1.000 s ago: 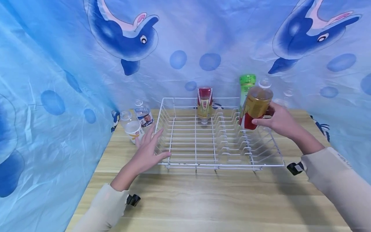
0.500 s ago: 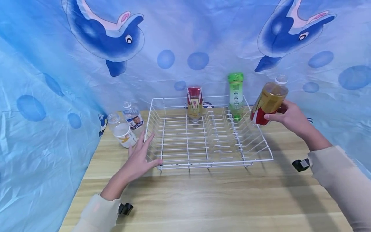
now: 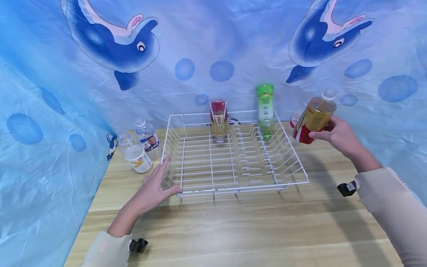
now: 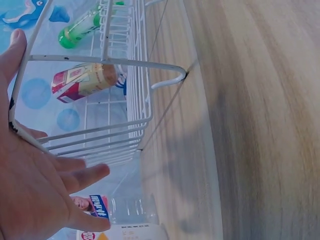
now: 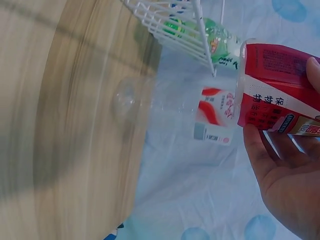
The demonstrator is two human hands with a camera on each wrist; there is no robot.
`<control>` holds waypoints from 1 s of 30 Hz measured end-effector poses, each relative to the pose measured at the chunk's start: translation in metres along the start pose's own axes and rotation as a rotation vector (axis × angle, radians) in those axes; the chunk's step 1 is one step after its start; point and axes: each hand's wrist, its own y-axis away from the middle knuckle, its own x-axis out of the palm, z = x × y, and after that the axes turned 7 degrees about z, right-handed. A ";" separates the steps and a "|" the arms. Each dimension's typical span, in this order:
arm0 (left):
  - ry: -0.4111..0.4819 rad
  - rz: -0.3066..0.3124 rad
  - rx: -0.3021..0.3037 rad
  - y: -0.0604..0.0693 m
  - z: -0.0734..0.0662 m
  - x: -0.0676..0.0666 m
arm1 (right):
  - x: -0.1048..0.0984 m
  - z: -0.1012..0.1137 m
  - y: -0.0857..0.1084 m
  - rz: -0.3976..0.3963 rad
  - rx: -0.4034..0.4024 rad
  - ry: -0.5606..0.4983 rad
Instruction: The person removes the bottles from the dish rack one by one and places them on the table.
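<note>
My right hand (image 3: 341, 137) grips a plastic drink bottle (image 3: 315, 119) with a red and gold label, held tilted in the air just beyond the right side of the white wire dish rack (image 3: 305, 174). Its neck points up and away. My left hand (image 3: 150, 193) rests at the rack's front left corner, fingers spread outside and thumb by the front rim. Inside the rack, a red and gold bottle (image 3: 218, 118) stands upside down at the back. A green bottle (image 3: 265, 107) leans neck-down in the right-hand slots.
Left of the rack stand a bottle with a white and orange label (image 3: 137, 159) and a clear bottle with a blue label (image 3: 150, 141). In the right wrist view, a clear bottle with a red and white label (image 5: 216, 112) stands behind the held one. Printed blue sheeting (image 3: 200, 33) surrounds the wooden table (image 3: 233, 233).
My right hand has carried the bottle rightward, from over the rack's right part to beyond its side. The left hand stays at the rack's corner. The head view has shifted.
</note>
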 end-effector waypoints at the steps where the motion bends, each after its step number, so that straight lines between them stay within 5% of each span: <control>1: 0.005 0.008 -0.005 0.001 0.000 0.000 | 0.000 -0.001 0.000 -0.001 0.002 -0.003; 13: 0.048 0.076 -0.100 0.007 0.001 -0.004 | 0.003 -0.015 -0.001 0.017 0.034 -0.027; 30: 0.047 0.087 -0.081 0.002 -0.001 -0.005 | 0.018 -0.046 -0.001 0.034 0.069 -0.039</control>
